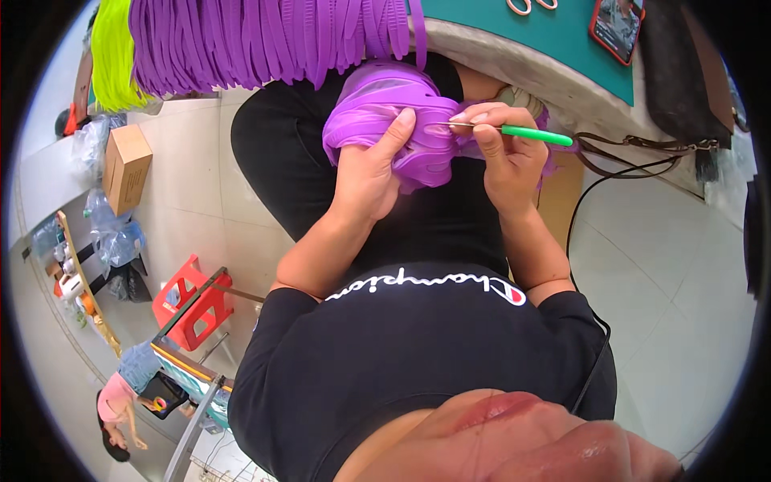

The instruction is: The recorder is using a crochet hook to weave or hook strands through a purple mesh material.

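My left hand is closed on a bunched purple rubbery piece with thick looped bands and thinner translucent parts, above my lap. Its thumb presses on the near side. In my right hand is a thin tool with a green handle, pinched near its slim metal shaft. The shaft points left, its tip at the looped edge of the purple piece beside my left thumb. Whether the tip pierces or only touches it, I cannot tell. Further purple material hangs behind my right fingers, partly hidden.
Many purple strips and lime-green strips hang at the table edge. On the green mat lie scissors and a phone. A bag strap hangs right. Left are a carton, red stool and another person.
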Demonstrator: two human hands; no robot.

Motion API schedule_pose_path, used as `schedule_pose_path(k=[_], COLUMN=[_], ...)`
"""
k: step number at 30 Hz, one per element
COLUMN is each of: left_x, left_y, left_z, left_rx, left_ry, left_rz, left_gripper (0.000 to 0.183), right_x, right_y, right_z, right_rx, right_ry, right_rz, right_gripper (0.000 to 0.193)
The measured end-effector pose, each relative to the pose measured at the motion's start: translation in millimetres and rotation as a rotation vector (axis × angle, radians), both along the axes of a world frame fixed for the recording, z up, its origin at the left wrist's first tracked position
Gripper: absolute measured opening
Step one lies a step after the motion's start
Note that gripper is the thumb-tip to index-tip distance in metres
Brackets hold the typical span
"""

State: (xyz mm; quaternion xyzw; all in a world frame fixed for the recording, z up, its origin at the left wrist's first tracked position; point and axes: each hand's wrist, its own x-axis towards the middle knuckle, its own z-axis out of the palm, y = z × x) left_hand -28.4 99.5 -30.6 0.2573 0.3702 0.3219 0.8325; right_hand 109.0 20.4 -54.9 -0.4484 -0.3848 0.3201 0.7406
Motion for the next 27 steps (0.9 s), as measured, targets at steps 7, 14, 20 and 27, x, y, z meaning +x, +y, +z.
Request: schedule_pose_path(k=[7,14,20,27], left_x=[0,0,0,-6], left_y=[0,-3,0,9], left_z=[1,-10,-8,-11], left_rx=[0.108,0.552,0.405,0.227], left_ry=[0.03,0.169,0.134,0.121], left_rz=[0.019,0.137,0.149,0.024], left_gripper=[0.016,0.013,0.015,0.025], right_x=[1,4,13,17], right_y=[-1,7,8,6], right_z=[-3,14,17,11], right_rx=[0.005,-0.144,-0.247,-0.177], right_ry=[-0.194,-0.722,-0.554,-0.174], right_rz=[-0.014,-0.16,-0.01,-0.049], right_gripper=[0.008,0.009,0.006,0.012])
